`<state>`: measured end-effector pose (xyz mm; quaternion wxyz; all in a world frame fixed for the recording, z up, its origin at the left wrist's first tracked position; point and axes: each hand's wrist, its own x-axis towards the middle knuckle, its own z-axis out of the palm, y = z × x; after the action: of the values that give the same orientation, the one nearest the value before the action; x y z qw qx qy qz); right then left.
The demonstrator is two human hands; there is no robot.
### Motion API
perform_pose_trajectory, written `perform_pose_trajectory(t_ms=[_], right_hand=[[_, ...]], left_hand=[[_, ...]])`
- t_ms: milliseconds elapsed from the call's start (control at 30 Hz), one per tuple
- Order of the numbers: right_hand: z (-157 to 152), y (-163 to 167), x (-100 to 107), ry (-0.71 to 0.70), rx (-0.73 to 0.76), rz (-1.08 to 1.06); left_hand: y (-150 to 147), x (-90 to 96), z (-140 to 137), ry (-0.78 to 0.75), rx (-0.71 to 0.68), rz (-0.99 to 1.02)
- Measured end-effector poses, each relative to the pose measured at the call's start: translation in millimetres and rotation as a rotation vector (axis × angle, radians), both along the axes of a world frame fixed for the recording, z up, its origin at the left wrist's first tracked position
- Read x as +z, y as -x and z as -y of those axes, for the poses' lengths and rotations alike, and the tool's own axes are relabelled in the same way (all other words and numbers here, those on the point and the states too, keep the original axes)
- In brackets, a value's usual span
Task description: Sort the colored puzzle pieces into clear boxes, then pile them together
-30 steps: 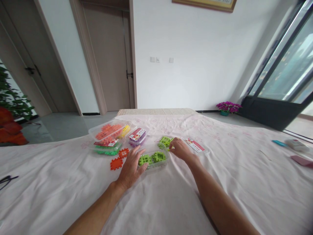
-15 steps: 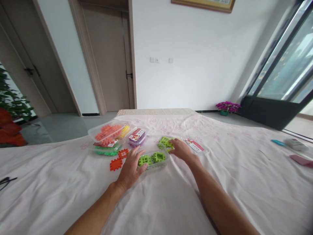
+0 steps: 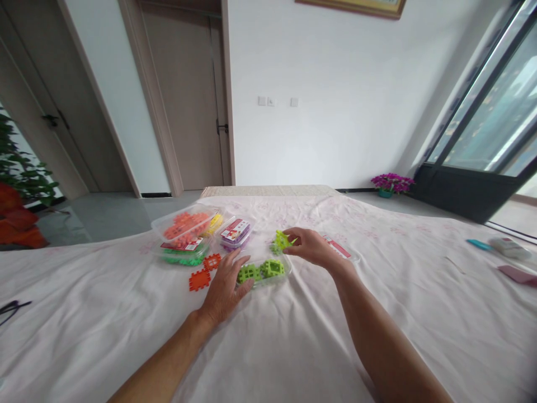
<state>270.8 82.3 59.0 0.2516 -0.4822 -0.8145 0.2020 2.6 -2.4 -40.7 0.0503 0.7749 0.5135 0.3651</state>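
Observation:
My left hand (image 3: 225,285) spans the left end of a clear plastic box (image 3: 268,284), thumb at its near side and fingers at its far side, steadying it. Inside the box lie green interlocking blocks (image 3: 272,268). Just beyond the box, my right hand (image 3: 309,246) pinches a bright green interlocking block (image 3: 283,239) between thumb and fingertips, lifted slightly. More green shows below it, partly hidden. Two flat orange interlocking pieces (image 3: 199,280) lie left of my left hand. Behind my right hand is a clear lid with a red and white label (image 3: 337,247).
At the left, a clear box of orange blocks (image 3: 187,226) rests on a box of green blocks (image 3: 184,256). Nearby are a box of purple blocks (image 3: 235,232) and yellow blocks (image 3: 215,225). Glasses (image 3: 14,309) lie far left; a light-coloured object (image 3: 508,247) lies far right on the cloth.
My right hand has drawn its fingers together on a green block and raised it a little, tilting it. My left hand and the box stay in place.

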Motion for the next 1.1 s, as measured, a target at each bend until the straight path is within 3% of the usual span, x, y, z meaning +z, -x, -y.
perform_pose_trajectory(t_ms=[100,333,633,767,900,1100], right_hand=[[12,14,6,-0.019,0.100,0.119],[15,23,-5,-0.090,0.103,0.385],[6,19,-12,-0.100,0.139,0.278],[-12,-4,-17,-0.148,-0.066,0.195],[-35,-37,-36,-0.167,-0.356,0.351],[-47,-47,-74,-0.111,-0.278,0.414]], left_hand=[[0,0.0,0,0.001,0.005,0.004],[0,0.7,-1,-0.004,-0.001,0.010],[0,-1.1,0,-0.011,0.009,0.001],[0,-1.2,0,-0.015,0.005,-0.005],[0,-0.3,-1,-0.035,-0.004,-0.007],[-1,0.0,-1,-0.042,-0.012,-0.016]])
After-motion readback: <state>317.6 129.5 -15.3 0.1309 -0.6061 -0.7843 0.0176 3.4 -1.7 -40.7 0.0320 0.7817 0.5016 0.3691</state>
